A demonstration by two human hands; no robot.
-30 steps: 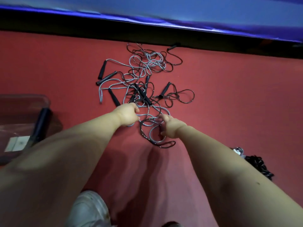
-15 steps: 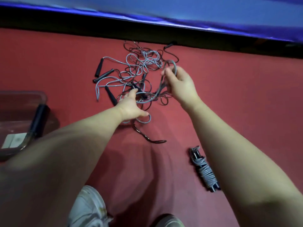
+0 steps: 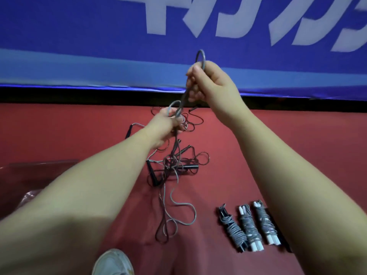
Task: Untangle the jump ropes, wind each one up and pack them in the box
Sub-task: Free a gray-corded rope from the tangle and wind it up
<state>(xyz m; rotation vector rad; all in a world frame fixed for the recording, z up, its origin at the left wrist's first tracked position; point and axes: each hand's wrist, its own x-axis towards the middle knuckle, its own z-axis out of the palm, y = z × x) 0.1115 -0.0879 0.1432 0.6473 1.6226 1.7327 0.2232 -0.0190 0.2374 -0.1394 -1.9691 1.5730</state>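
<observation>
right hand (image 3: 210, 82): up in front of the blue banner (image 3: 79, 46), fingers curled tight on a doubled stretch of the grey jump rope (image 3: 201, 56), with a small loop poking out above the fist
left hand (image 3: 166, 126): lower and just below the right, fingers closed round the same rope where it rises from the tangle (image 3: 174, 163)
grey jump rope: runs straight between my two hands, then drops into the tangle; slack loops of it lie on the floor (image 3: 278, 155) nearer me
tangle: on the red floor under my left hand, thin dark and grey cords knotted round several black handles (image 3: 188, 167)
wound bundles (image 3: 249, 229): three side by side on the floor to my right, well apart from the tangle, not boxed yet
box (image 3: 39, 162): clear plastic at far left, mostly hidden by my left forearm, contents can't tell
handling: my read is light, thin, floppy cord with springy kinks and a smooth coating, so it slides through a loose grip; it should snag rather than break
where to hold: I'd pinch the cord close to each crossing and feed it through; handles are the only stiff part, best to hold those for winding
step: I judge still untangling, winding of this rope not begun
risk: pulling hard likely cinches the knot
</observation>
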